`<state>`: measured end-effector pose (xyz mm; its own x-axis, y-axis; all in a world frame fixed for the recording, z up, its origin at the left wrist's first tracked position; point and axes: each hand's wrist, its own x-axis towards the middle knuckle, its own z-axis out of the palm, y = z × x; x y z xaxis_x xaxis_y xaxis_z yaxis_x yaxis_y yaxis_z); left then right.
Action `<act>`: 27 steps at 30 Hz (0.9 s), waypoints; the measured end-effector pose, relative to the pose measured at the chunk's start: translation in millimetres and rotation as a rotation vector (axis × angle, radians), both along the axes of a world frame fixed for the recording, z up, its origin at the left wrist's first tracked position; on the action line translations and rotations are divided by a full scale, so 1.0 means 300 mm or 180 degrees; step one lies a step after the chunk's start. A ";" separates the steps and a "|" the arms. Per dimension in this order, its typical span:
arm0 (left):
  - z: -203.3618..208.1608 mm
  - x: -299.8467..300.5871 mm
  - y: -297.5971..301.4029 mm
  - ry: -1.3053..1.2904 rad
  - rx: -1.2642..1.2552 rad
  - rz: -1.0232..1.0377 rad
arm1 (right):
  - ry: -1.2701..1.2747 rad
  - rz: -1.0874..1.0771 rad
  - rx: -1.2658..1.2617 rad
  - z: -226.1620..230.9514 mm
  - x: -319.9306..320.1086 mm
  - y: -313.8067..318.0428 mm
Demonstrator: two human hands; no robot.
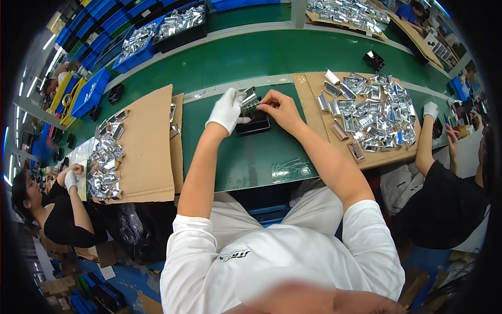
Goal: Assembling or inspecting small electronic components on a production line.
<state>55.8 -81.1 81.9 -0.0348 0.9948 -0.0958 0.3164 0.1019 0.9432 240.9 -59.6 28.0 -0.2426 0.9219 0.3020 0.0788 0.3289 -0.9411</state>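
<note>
My left hand [228,111], in a white glove, is closed on a shiny silver metal part [249,97]. Bare and with its fingers pinched, my right hand [281,109] meets the same part from the right side. What the right fingertips pinch is too small to make out. Just below both hands a black open casing [254,124] lies on the green work surface [230,162]. The left fingers partly cover its left end. Thin clear strips [292,168] lie on the surface nearer to me.
Cardboard sheets at right [303,86] and left [149,152] bear many silver parts. Blue bins [137,49] of silver parts stand at the far left. Another black casing [373,60] sits on the green belt [314,49]. Co-workers sit on both sides, a gloved hand [430,110] at right.
</note>
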 end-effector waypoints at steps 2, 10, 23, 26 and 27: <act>-0.011 -0.001 0.003 -0.0568 -0.0150 0.0038 | -0.0018 -0.0027 0.0004 0.004 0.003 -0.001; -0.015 -0.064 0.026 0.0873 0.0332 -0.0165 | 0.0003 0.0140 -0.0125 0.008 -0.002 -0.005; 0.001 -0.067 0.008 0.1198 0.0459 -0.0386 | -0.0234 -0.0051 -0.0030 0.025 -0.008 -0.028; -0.003 -0.057 -0.005 0.1051 0.0813 -0.0514 | -0.0350 -0.0028 -0.0124 0.015 0.002 -0.021; 0.000 -0.056 -0.008 0.1052 0.0811 -0.0516 | -0.0349 -0.0029 -0.0126 0.014 0.002 -0.019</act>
<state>39.0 -83.6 82.0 0.1360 0.9803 0.1431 0.5977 -0.1964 0.7773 241.5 -65.4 32.3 -0.2636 0.9349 0.2374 0.1847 0.2905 -0.9389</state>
